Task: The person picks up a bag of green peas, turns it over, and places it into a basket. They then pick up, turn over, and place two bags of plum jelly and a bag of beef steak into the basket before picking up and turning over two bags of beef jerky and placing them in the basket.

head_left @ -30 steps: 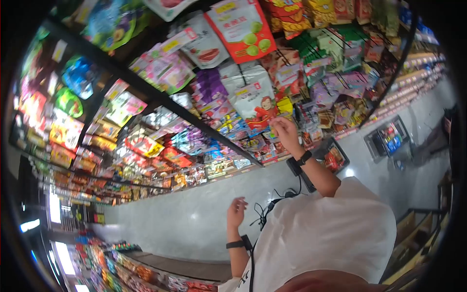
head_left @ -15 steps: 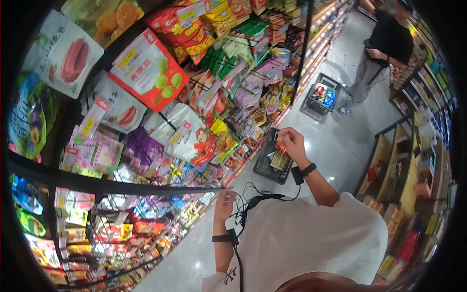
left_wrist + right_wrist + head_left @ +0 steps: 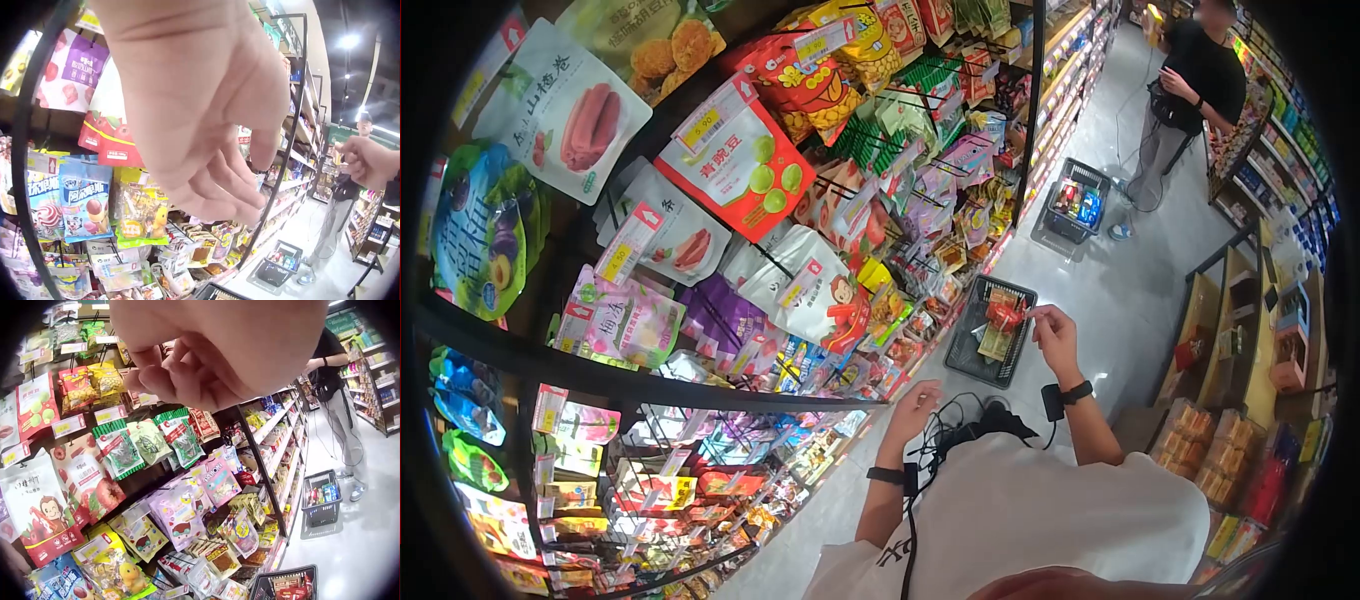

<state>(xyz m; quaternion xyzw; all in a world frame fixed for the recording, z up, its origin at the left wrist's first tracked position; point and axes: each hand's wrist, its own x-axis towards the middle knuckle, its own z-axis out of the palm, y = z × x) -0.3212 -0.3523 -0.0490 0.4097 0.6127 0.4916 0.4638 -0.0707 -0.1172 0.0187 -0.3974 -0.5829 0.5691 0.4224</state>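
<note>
My right hand (image 3: pixel 1055 340) hangs beside the black shopping basket (image 3: pixel 967 350), its fingers loosely bent with nothing between them. A red packet (image 3: pixel 1006 316) and a yellowish packet (image 3: pixel 995 345) lie in that basket, close to the right fingertips. My left hand (image 3: pixel 912 412) is held low in front of the rack, fingers relaxed. In the left wrist view the left hand (image 3: pixel 194 106) covers part of the hanging snack bags and holds nothing. Nearest ahead of it in the head view is a white pouch with a cartoon monkey (image 3: pixel 825 300).
Hanging snacks fill the rack at left, among them a red-and-white green pea bag (image 3: pixel 740 160). A person in black (image 3: pixel 1200 75) stands farther down the aisle by a second basket (image 3: pixel 1075 225). Wooden shelves (image 3: pixel 1200 320) line the right side.
My right hand has come down from the monkey pouch to the basket, then drawn slightly right of it. The head view has swung toward the aisle, and the other person has raised a yellow item.
</note>
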